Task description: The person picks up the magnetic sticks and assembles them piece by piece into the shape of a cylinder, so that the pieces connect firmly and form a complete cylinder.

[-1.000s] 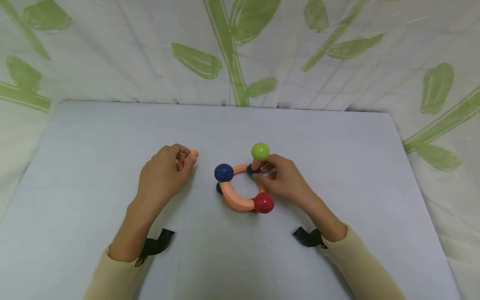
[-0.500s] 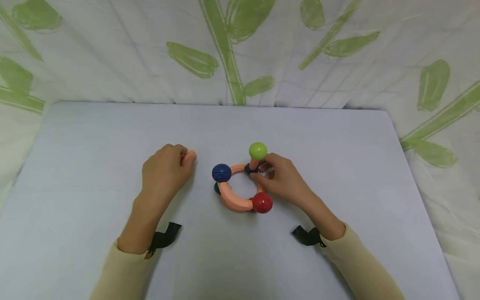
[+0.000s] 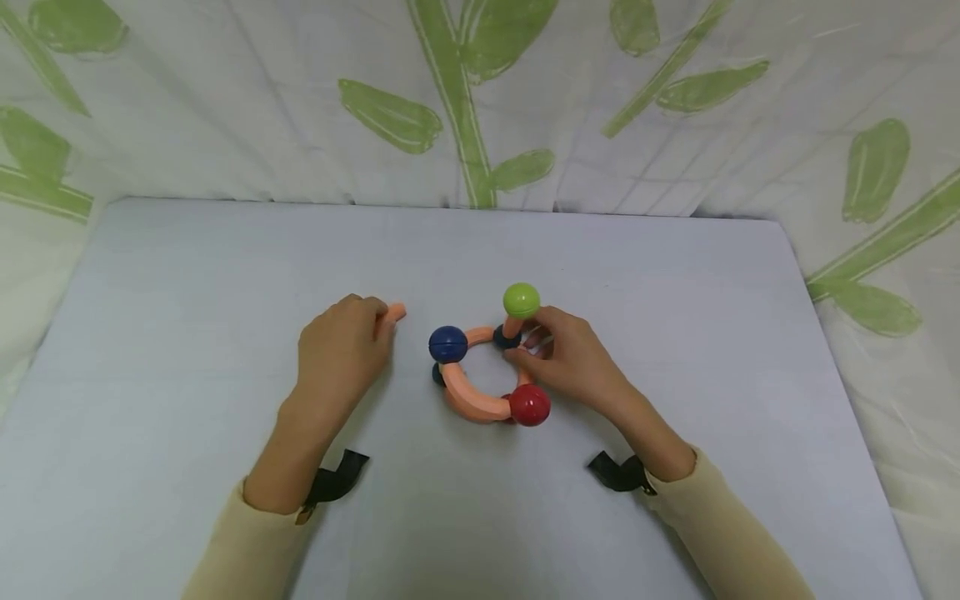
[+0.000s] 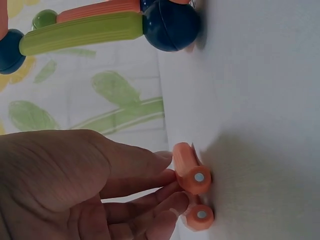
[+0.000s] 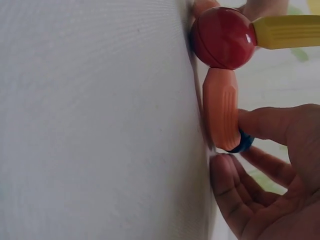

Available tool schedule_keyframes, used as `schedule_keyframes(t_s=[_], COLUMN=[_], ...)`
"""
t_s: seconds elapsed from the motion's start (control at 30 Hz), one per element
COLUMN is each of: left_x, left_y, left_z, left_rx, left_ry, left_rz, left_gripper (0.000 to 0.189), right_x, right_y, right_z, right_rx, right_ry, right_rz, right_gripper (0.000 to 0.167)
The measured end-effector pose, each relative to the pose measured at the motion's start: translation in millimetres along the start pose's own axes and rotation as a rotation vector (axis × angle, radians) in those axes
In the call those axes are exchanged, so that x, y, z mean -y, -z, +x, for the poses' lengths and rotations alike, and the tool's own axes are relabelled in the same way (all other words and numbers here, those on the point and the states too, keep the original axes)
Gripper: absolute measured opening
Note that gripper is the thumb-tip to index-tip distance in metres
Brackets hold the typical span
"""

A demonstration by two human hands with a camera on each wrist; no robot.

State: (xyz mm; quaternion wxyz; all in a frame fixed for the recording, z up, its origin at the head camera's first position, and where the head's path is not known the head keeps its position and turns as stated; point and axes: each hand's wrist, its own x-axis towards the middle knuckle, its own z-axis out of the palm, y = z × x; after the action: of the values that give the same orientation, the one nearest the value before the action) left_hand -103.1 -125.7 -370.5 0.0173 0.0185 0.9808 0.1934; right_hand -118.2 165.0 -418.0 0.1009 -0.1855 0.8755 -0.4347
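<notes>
My left hand [image 3: 341, 354] pinches a short orange magnetic rod [image 3: 397, 312] low over the table. In the left wrist view a second orange rod [image 4: 199, 218] lies just beside it, under my curled fingers. To the right stands a ring-shaped magnetic build, with a blue ball [image 3: 447, 344], a red ball [image 3: 529, 405] and a curved orange rod [image 3: 472, 398] on its upper side. A lime green ball [image 3: 521, 301] tops a post at the back. My right hand [image 3: 573, 354] holds the build by the low dark blue ball [image 5: 244, 142] at that post's foot.
Upright rods join the build's lower and upper levels: a lime one [image 4: 82, 34] and a yellow one [image 5: 290, 31]. The pale table [image 3: 675, 317] ends at the back against a white curtain [image 3: 262, 108] with green leaves.
My left hand has shifted a little to the right, nearer the build, and the orange rod's end shows more beyond its fingers. My right hand and the build stay in place.
</notes>
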Motion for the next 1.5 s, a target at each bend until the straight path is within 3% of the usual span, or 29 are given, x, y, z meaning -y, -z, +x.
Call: schedule_keyframes(t_s=[0.53, 1.13, 1.3, 1.5], left_x=[-1.3, -6.0, -6.4, -4.4], left_y=[-12.1, -14.8, -14.8, -12.4], left_z=[6.0, 4.4, 3.9, 7.5], left_rx=[0.002, 0.027, 0.04, 0.106], left_ry=[-0.061, -0.054, -0.076, -0.074], left_rz=[-0.043, -0.015, -0.061, -0.181], left_gripper=[0.031, 0.033, 0.03, 0.034], right_x=[2.0, 1.5, 1.4, 2.8], right_y=[3.7, -0.1, -1.5, -1.8], right_z=[-5.1, -3.3, -4.1, -3.5], right_rx=[0.032, 0.019, -0.005, -0.034], right_ry=[-0.049, -0.04, -0.011, 0.016], right_rz=[-0.04, -0.048, -0.043, -0.011], right_gripper=[0.033, 0.031, 0.03, 0.029])
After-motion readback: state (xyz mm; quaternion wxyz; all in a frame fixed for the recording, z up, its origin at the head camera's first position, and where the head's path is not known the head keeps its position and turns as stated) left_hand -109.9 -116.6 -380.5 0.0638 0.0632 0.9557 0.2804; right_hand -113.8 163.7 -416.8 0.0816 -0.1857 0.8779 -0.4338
